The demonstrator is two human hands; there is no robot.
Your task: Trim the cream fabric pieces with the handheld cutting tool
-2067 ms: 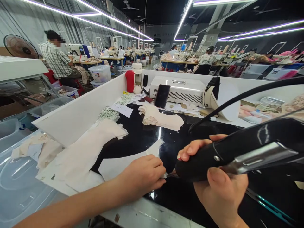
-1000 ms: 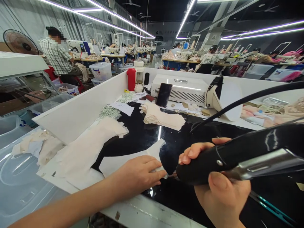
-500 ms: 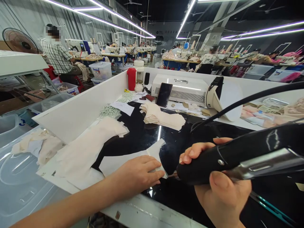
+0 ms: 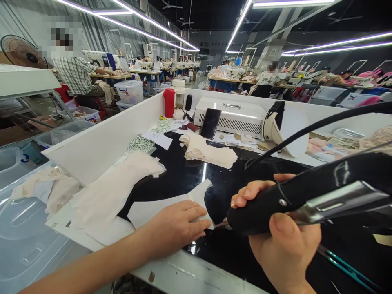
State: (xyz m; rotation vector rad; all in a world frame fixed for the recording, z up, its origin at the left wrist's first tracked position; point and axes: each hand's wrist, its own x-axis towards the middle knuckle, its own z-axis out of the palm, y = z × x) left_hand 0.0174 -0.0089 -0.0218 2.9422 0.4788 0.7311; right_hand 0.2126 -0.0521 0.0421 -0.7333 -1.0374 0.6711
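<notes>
Phone (image 4: 210, 123) beyond fabric stack (image 4: 210, 150); left hand (image 4: 179, 223) spread on white sheet (image 4: 156, 210), right hand (image 4: 286, 243) around black tool (image 4: 318, 192).

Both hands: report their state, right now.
Left hand: open, palm down on the white piece, thumb hidden.
Right hand: closed around the black tool.

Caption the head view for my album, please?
Left hand on a white sheet, right hand gripping a black metal-tipped tool.
</notes>
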